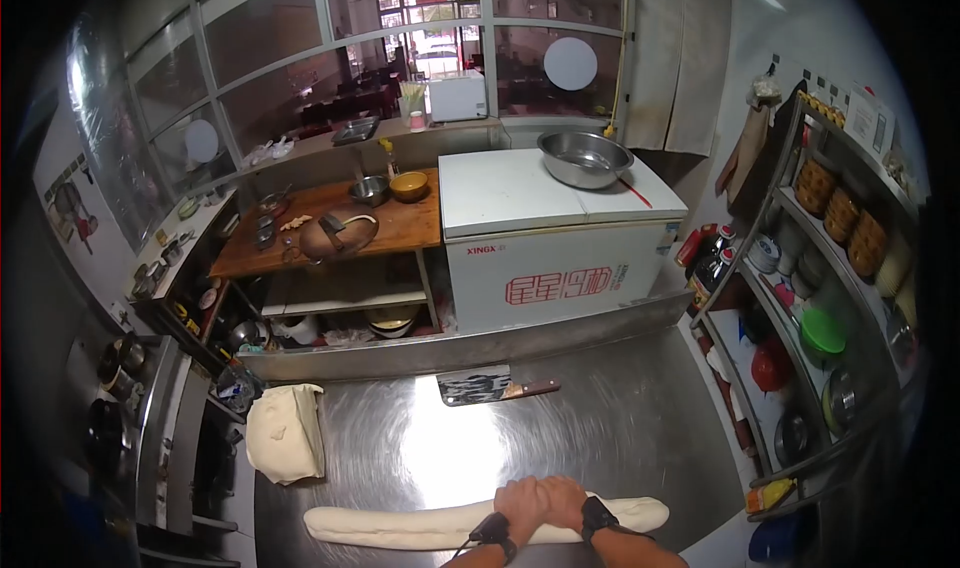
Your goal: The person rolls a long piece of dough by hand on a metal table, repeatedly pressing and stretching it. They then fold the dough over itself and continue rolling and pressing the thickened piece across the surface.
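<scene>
A long, thick roll of pale dough (400, 528) lies crosswise along the near edge of the steel worktop. My left hand (520, 508) and my right hand (563, 501) press together on the roll, right of its middle. The fingers of both are curled over the dough, and their tips are hidden. Dark bands sit on both wrists. Farther back, a cleaver (475, 386) with a wooden handle rests flat, its handle pointing right. At the left edge of the worktop stands a big cut block of dough (285, 434).
Behind the steel worktop (640, 418) runs a raised metal edge. Beyond it are a white chest freezer (550, 268) with a steel basin (585, 158) on top, and a wooden table (330, 248) holding bowls. Loaded shelves (800, 368) stand at the right.
</scene>
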`<state>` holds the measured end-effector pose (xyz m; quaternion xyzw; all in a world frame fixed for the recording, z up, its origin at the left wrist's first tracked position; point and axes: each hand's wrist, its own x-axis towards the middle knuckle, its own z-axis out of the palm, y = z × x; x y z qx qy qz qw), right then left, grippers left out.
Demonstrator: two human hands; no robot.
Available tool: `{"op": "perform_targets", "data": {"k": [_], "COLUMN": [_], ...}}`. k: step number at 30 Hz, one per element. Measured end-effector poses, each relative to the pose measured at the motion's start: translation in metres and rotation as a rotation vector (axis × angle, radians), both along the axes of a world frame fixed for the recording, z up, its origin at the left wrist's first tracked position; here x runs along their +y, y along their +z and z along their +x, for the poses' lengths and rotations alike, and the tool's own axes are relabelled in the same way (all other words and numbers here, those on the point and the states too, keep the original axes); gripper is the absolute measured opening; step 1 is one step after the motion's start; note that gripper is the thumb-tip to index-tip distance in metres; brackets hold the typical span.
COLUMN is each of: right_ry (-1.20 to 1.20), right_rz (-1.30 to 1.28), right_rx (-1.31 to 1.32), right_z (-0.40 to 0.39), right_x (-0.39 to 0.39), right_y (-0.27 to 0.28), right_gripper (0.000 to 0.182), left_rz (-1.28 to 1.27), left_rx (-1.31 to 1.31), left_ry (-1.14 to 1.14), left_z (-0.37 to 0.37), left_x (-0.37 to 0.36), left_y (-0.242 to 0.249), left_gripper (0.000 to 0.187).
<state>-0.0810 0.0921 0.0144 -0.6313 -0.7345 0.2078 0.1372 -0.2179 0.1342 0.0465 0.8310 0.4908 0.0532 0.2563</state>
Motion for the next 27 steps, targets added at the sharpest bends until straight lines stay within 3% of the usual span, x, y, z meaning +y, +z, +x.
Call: {"op": "perform_targets", "data": {"k": [1,5,7,8,11,13,14,16,18,20,22,24,27], "right_ry": [-0.007,0.009,-0.211,-0.208,-0.147,-0.110,-0.133,-0.257,-0.281,-0.237,-0.181,-0.107,-0.102], "right_rz": [0.091,0.159,0.367,0.364,0.230,-0.069,-0.103,0.336,0.413,0.430,0.327,0.353,0.119], "right_rx": [0.039,0.041,-0.034,-0.036,-0.142,-0.145,-0.125,0.032,-0.026,-0.083,-0.107,-0.028,0.021], "right_z": [0.005,0.009,-0.008,-0.012,-0.028,-0.042,-0.045,-0.056,-0.064,-0.055,-0.029,-0.003,0.013], "right_x": [0.009,0.022,0.005,-0.006,-0.061,-0.106,-0.124,-0.171,-0.190,-0.184,-0.151,-0.108,-0.064], "right_y": [-0.003,-0.008,0.005,0.013,0.067,0.121,0.105,0.061,0.036,0.011,0.011,0.008,0.016], "right_gripper": [0.027,0.029,0.033,0.033,0.029,0.029,0.029,0.034,0.024,0.023,0.019,0.017,0.015], "left_rz": [0.220,0.292,0.335,0.389,0.337,0.316,0.330,0.264,0.243,0.377,0.373,0.289,0.384], "left_rx": [-0.136,-0.171,-0.179,-0.188,-0.236,-0.266,-0.309,-0.331,-0.167,-0.468,-0.272,-0.116,-0.230], "left_ry": [0.122,0.168,0.106,0.036,-0.053,-0.110,-0.104,-0.141,-0.183,-0.148,-0.180,-0.100,-0.049], "left_z": [0.006,0.013,0.002,-0.002,-0.017,-0.028,-0.033,-0.043,-0.057,-0.049,-0.029,-0.006,0.017], "left_x": [0.007,0.017,0.000,-0.007,-0.044,-0.078,-0.102,-0.142,-0.162,-0.156,-0.126,-0.099,-0.059], "left_y": [-0.014,-0.020,-0.021,-0.020,0.002,0.015,0.016,0.004,-0.024,-0.061,-0.013,-0.008,-0.001], "left_gripper": [0.026,0.027,0.027,0.027,0.025,0.025,0.020,0.019,0.025,0.032,0.029,0.021,0.016]}}
